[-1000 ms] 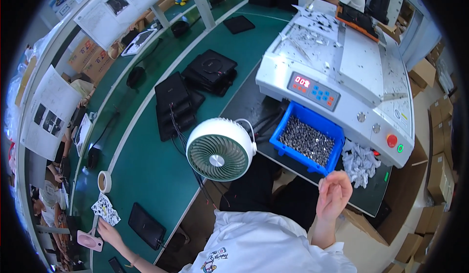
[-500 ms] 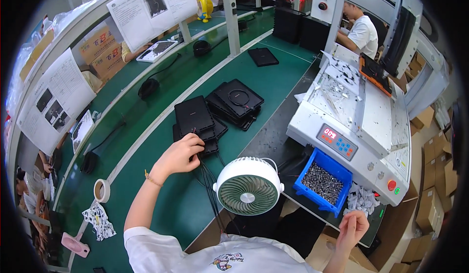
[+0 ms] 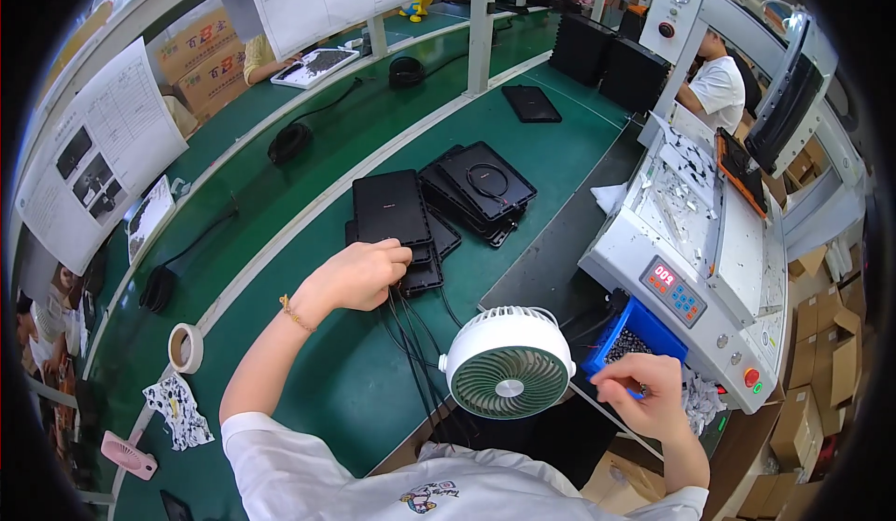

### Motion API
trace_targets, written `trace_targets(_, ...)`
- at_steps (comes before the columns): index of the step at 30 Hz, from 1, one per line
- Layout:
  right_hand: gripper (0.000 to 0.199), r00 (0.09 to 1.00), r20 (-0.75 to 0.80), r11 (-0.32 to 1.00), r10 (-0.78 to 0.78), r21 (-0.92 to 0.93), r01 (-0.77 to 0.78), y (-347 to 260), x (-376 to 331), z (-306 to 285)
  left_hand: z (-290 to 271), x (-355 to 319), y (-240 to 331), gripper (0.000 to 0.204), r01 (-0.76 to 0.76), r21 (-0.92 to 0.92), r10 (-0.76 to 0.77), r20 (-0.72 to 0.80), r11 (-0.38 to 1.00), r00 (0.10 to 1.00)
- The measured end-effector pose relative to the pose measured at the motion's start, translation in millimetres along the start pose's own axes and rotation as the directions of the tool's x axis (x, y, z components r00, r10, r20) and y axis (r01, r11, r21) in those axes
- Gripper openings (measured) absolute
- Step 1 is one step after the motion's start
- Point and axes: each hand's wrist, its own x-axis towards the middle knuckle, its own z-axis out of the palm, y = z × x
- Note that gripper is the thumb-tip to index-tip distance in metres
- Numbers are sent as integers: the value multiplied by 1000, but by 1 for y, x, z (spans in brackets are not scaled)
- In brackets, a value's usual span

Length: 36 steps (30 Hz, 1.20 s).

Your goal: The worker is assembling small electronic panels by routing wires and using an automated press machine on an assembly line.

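Right hand point(image 3: 653, 395) has moved, now partly hiding the blue bin point(image 3: 661, 331).

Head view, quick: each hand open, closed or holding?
Left hand: curled at the black cases; grip can't be told.
Right hand: curled by the blue bin; whether it holds anything can't be told.

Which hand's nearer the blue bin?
Right. The right hand is at the blue bin, overlapping its near side in view; contact unclear. The left hand is farther left, at the black flat cases, beyond the white fan.
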Motion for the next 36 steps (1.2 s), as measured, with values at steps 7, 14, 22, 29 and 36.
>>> trace_targets(7,8,977,207,997,-55,-43,66,-12,66,22,-8,-10,1,23,40,-168,-60,-115,985,992)
trace_targets(14,49,879,461,992,-119,99,83,0,137,85,1,-9,0,34,197,-525,-392,-290,828,873)
trace_targets(22,38,656,752,420,-59,615,-668,-20,177,108,21,-11,3,42,150,-654,-477,-356,741,804)
trace_targets(29,40,648,759,656,66,456,-601,-33,206,14,17,-23,-5,40,289,-849,-648,-80,442,758)
trace_targets(36,20,911,407,913,60,346,-215,-13,227,43,-20,-30,-8,57,85,416,189,-575,906,796)
